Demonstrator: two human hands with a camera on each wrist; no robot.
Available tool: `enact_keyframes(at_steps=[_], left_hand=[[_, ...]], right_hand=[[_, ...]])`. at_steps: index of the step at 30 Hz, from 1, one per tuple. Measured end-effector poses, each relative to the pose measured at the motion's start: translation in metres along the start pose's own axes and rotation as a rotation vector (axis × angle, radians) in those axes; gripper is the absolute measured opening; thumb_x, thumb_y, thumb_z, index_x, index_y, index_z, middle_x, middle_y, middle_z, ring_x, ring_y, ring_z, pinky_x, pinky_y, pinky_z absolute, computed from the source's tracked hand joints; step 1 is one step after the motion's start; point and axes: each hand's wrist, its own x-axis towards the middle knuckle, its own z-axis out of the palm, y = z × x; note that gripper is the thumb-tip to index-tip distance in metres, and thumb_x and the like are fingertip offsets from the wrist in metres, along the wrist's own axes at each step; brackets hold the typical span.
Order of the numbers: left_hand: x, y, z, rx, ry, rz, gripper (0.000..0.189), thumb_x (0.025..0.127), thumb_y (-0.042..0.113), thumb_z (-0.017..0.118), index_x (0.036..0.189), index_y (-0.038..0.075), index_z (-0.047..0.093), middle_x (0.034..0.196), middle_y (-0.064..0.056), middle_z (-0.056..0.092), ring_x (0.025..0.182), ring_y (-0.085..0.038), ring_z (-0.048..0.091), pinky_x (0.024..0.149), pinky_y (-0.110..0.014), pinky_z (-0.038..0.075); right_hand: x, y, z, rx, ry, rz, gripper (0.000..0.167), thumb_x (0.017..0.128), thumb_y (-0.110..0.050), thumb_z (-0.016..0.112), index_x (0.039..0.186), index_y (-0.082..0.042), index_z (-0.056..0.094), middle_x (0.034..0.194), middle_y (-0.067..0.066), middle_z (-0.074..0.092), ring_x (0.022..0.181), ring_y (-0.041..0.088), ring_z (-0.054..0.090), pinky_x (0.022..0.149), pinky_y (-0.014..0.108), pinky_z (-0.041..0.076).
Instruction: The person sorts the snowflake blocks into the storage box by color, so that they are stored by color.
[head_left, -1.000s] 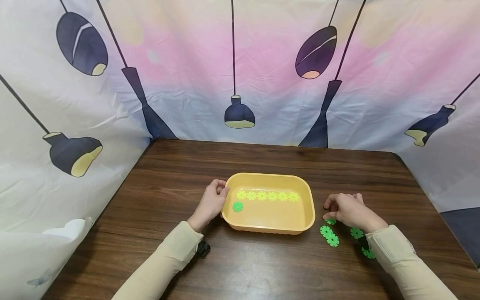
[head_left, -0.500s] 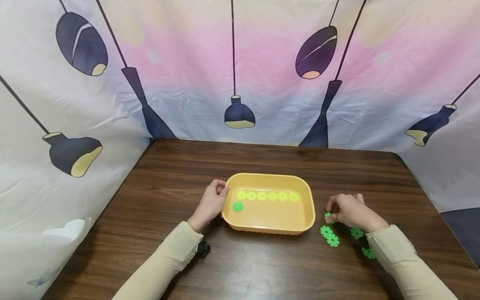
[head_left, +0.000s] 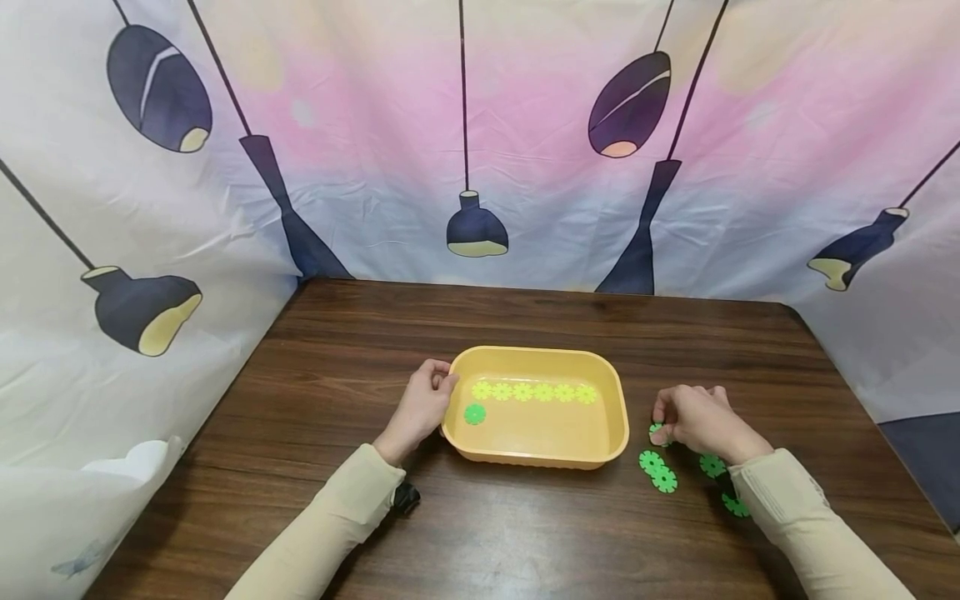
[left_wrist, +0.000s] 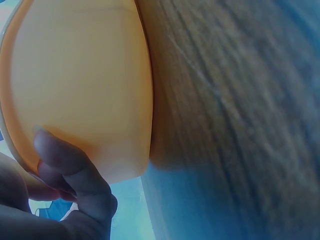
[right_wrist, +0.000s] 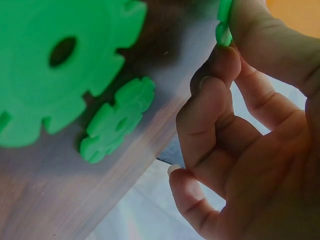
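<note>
A yellow plastic basin (head_left: pixel 540 433) sits on the table. Its left rim is gripped by my left hand (head_left: pixel 420 410), with the thumb (left_wrist: pixel 65 150) lying on the basin's wall in the left wrist view. Inside, a row of several yellow-green notched discs (head_left: pixel 522 392) runs along the far side, and one green notched disc (head_left: pixel 475 414) lies at left. Right of the basin, my right hand (head_left: pixel 705 423) pinches another green notched disc (right_wrist: pixel 224 22) between thumb and fingers, tilted up on edge. Two green discs (head_left: pixel 664 479) lie touching or overlapping just in front of that hand.
More green discs (head_left: pixel 712 465) lie beneath the right wrist, partly hidden by the sleeve (head_left: pixel 783 492). A small black object (head_left: pixel 406 498) shows beside the left cuff. The wooden table (head_left: pixel 360 333) ends at a lamp-patterned cloth (head_left: pixel 525 158) behind.
The right fingers have closed on a green disc that lay under them, and it now shows tilted between them. The left hand and basin hold still; the head view shifts slightly.
</note>
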Motion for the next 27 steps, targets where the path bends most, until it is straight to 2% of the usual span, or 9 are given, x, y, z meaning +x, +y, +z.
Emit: enact_keyframes(at_steps=[18, 27], left_hand=[[-0.0014, 0.0008, -0.0008, -0.002, -0.004, -0.005, 0.022, 0.102, 0.014, 0.05, 0.118, -0.002, 0.05, 0.076, -0.011, 0.049, 0.046, -0.017, 0.048, 0.036, -0.028, 0.044], [-0.0007, 0.0004, -0.0006, -0.008, -0.01, -0.006, 0.023, 0.102, 0.014, 0.049, 0.118, -0.002, 0.05, 0.078, -0.012, 0.05, 0.046, -0.017, 0.048, 0.035, -0.029, 0.044]], right_hand=[[-0.0014, -0.0038, -0.0023, -0.061, 0.022, -0.01, 0.029, 0.072, -0.024, 0.086, 0.071, -0.02, 0.057, 0.058, -0.011, 0.053, 0.058, 0.012, 0.046, 0.077, 0.05, 0.024], [-0.0036, -0.0063, -0.0041, -0.056, 0.032, -0.023, 0.031, 0.071, -0.023, 0.086, 0.07, -0.019, 0.055, 0.056, -0.01, 0.053, 0.055, 0.012, 0.044, 0.076, 0.05, 0.023]])
